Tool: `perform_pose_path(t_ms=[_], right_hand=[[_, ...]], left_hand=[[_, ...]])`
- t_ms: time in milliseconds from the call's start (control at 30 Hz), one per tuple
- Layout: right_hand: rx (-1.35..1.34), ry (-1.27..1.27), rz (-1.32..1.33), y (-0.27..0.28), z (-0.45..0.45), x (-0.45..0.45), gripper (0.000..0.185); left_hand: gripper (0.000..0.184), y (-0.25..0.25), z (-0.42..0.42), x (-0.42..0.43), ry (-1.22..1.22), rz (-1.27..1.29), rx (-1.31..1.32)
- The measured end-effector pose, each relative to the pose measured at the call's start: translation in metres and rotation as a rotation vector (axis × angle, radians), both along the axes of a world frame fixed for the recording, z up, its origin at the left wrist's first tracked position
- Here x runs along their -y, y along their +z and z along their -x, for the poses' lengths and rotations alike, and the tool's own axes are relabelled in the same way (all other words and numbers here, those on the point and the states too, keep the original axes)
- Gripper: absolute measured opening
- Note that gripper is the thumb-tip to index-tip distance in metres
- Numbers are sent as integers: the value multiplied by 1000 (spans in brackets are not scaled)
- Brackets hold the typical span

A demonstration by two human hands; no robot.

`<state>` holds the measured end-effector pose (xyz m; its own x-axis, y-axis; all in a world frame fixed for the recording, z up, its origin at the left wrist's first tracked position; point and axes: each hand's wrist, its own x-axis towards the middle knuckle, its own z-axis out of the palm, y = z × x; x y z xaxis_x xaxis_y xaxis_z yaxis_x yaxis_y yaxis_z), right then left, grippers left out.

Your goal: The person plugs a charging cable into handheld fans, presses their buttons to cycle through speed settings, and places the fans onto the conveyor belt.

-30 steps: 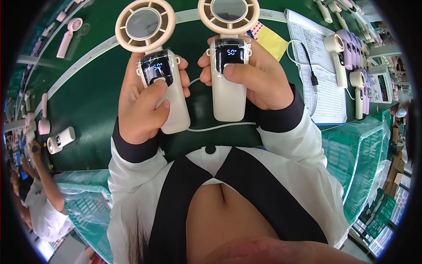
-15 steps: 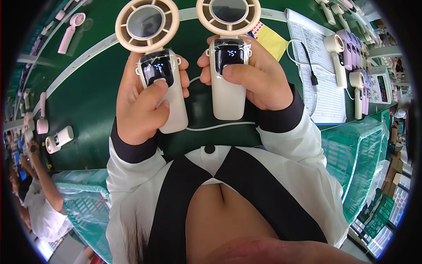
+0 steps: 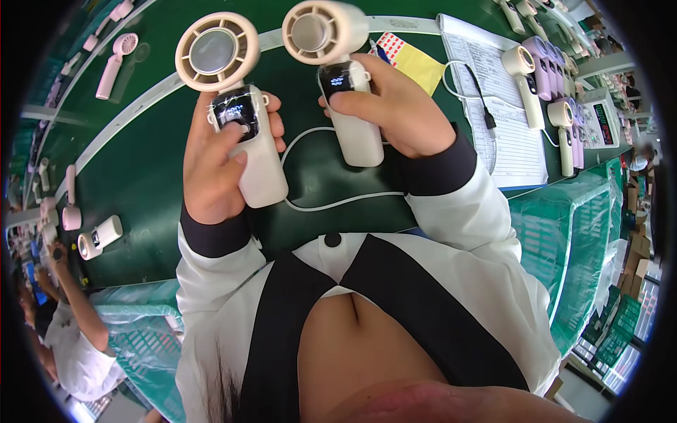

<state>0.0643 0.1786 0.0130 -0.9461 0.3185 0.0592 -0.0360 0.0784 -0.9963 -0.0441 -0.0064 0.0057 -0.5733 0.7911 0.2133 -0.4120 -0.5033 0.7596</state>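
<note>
My left hand [image 3: 215,166] is wrapped round a cream handheld fan [image 3: 262,169], its thumb on the button below the lit black display. The fan's round head points away from me. In my right hand [image 3: 402,109] is a second cream fan [image 3: 358,137], its head turned so that the side shows. The right thumb lies just below that fan's lit display. Digits on both displays are too blurred to read. A white cable [image 3: 331,208] curves on the green table beneath the two fans, which are apart from each other.
Written sheets [image 3: 518,151] lie at the right, with a black-tipped cable [image 3: 489,120] over them and a yellow packet [image 3: 416,69] beside them. Several fans and a digital meter [image 3: 599,123] stand farther right. A cream fan [image 3: 100,237] lies left. A co-worker's arm [image 3: 77,296] shows lower left.
Both fans have shifted left in view, and the right one has tilted and turned sideways. Their displays, which read 50 and then 75, now show blurred digits.
</note>
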Motion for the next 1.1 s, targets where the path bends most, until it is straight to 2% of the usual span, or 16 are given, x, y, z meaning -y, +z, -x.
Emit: perform_pose_path(t_ms=[100,200,300,433,500,533,600,667,700,767,833,867,933,1100], right_hand=[[227,-126,-223,-5,15,-3,41],[283,-146,-338,-12,51,-8,41],[322,-292,-495,-23,78,-6,42],[380,-279,-843,-16,76,4,35],[424,-276,-1012,-15,73,2,33],[430,-283,-1015,-21,69,-6,33],[369,-551,-1521,-40,59,-32,23],[386,-619,-1545,-50,52,-44,22],[395,-686,-1570,-53,50,-49,20],[417,-813,-1611,-58,47,-54,16],[413,-821,-1618,-62,48,-55,16],[408,-828,-1627,-62,50,-56,15],[406,-845,-1645,-63,52,-55,15],[247,-807,-1717,-63,51,-55,13]], left_hand=[[60,-2,6,2,14,-30,43],[59,-4,8,5,-16,-58,76],[57,0,9,5,-42,-89,92],[60,7,-2,0,512,298,-411],[59,5,-5,-3,908,387,-697],[59,6,-1,5,901,381,-694],[56,16,15,32,419,-80,-437],[61,23,11,42,731,21,-639],[61,30,7,52,725,16,-643],[66,50,-2,78,401,-175,-270],[50,70,-9,98,94,-76,-332],[50,69,-10,98,102,-76,-338],[76,64,-11,98,121,-318,-607],[83,78,-22,101,-35,-458,-699]])
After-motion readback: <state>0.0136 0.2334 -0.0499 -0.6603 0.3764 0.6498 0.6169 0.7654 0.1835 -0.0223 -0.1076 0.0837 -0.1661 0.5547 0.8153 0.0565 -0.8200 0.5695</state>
